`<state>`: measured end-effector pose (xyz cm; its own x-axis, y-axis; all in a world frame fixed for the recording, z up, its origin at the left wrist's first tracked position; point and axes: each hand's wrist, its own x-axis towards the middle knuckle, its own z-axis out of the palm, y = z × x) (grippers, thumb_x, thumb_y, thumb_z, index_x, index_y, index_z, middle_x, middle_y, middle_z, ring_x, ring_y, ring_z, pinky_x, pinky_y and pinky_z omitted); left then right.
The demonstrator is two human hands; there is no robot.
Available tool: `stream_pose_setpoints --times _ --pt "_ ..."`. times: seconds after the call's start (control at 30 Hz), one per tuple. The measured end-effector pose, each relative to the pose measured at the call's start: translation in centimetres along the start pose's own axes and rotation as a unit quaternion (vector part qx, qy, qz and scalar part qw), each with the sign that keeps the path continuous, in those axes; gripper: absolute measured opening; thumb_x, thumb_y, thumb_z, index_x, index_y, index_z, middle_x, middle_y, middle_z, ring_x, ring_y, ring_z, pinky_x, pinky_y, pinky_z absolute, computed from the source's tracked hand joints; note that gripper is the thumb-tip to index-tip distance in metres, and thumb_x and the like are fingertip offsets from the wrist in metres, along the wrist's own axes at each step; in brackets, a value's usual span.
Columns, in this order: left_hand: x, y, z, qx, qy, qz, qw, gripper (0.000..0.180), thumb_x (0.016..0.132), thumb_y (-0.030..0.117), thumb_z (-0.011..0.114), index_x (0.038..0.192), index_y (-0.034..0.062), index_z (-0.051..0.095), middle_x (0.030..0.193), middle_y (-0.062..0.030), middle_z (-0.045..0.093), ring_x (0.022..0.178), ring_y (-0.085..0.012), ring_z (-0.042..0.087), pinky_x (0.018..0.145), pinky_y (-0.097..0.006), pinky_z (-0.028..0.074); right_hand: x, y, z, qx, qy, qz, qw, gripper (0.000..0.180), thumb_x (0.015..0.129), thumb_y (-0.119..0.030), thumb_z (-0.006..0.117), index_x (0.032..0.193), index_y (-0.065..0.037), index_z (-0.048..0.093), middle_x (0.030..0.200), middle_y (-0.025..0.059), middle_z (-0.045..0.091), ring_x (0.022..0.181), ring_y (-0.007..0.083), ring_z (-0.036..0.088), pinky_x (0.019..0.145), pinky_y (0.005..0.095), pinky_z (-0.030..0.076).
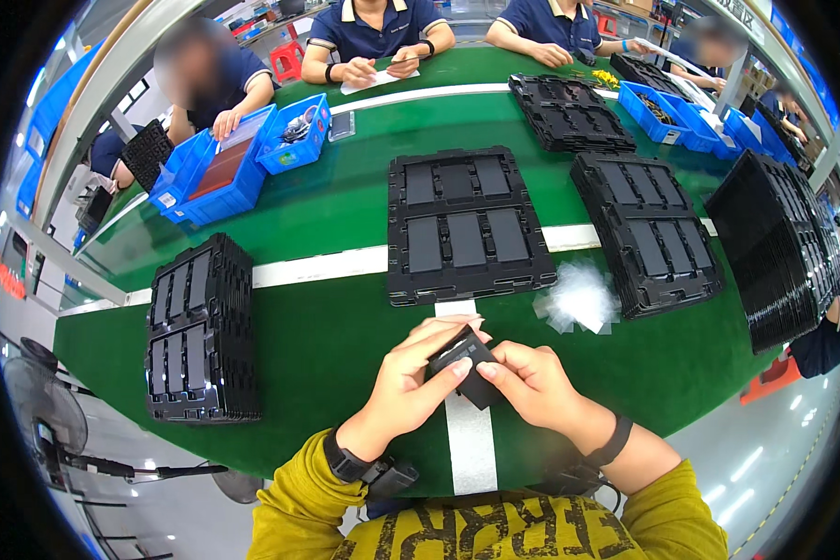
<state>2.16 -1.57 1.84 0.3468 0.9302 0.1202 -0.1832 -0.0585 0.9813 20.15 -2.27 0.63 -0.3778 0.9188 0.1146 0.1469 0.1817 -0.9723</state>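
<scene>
Close in front of me, a flat black rectangular device (pixel 473 383), about the size of a phone, is held tilted between both hands. My left hand (pixel 397 378) grips it from the left, with the thumb on its face and fingers behind its upper edge. On the other side, my right hand (pixel 537 385) pinches the right edge with the thumb on top. Just beyond my hands lies a black plastic tray (pixel 481 287) with dark grey slabs (pixel 467 241) in its pockets.
Stacked black trays stand at left (pixel 240 345), right (pixel 667 297) and far right (pixel 751 271). A blurred white item (pixel 579 299) lies beside the middle tray. Blue bins (pixel 179 207) sit at the back left. Several co-workers sit across the green table (pixel 327 364). A fan (pixel 42 401) stands left.
</scene>
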Motion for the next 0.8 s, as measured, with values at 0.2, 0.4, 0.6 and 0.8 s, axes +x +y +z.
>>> stream_pose_setpoints --times 0.2,0.4,0.6,0.8 --pt "0.4 1.4 -1.1 0.529 -0.012 0.317 0.787 0.04 0.07 0.024 0.064 0.106 0.0048 0.061 0.11 -0.0116 0.057 0.109 -0.0311 0.049 0.095 -0.048 0.028 -0.1 0.1 -0.4 -0.033 0.003 -0.089 0.996 0.013 0.085 -0.012 0.059 0.077 -0.002 0.056 0.056 0.0072 0.054 0.047 0.0125 0.052 0.044 0.0266 0.039" --pt "0.5 0.5 -1.2 0.445 0.024 0.306 0.841 0.038 0.069 0.021 0.068 0.104 0.0084 0.062 0.107 -0.0066 0.057 0.106 -0.0267 0.05 0.092 -0.043 0.03 -0.2 0.0 -0.1 -0.06 0.024 -0.145 0.987 0.01 0.082 -0.008 0.06 0.076 -0.002 0.056 0.055 0.0092 0.052 0.046 0.0197 0.053 0.043 0.0288 0.039" --pt "0.6 0.7 -0.7 0.452 0.011 0.294 0.842 0.031 0.069 0.006 0.062 0.099 0.0033 0.062 0.1 -0.0109 0.057 0.097 -0.0291 0.052 0.085 -0.039 0.035 -0.1 0.7 0.0 -0.082 0.039 -0.169 0.981 0.012 0.081 -0.008 0.061 0.074 -0.002 0.054 0.053 0.0092 0.05 0.044 0.0215 0.052 0.042 0.0302 0.038" --pt "0.8 0.5 -0.4 0.486 0.025 0.307 0.818 0.033 0.069 0.006 0.063 0.101 0.0043 0.06 0.097 -0.009 0.056 0.095 -0.0273 0.052 0.085 -0.039 0.032 -0.1 0.8 0.0 -0.106 0.051 -0.185 0.976 0.013 0.081 -0.007 0.061 0.073 -0.001 0.053 0.052 0.0093 0.049 0.043 0.0225 0.051 0.041 0.0308 0.037"
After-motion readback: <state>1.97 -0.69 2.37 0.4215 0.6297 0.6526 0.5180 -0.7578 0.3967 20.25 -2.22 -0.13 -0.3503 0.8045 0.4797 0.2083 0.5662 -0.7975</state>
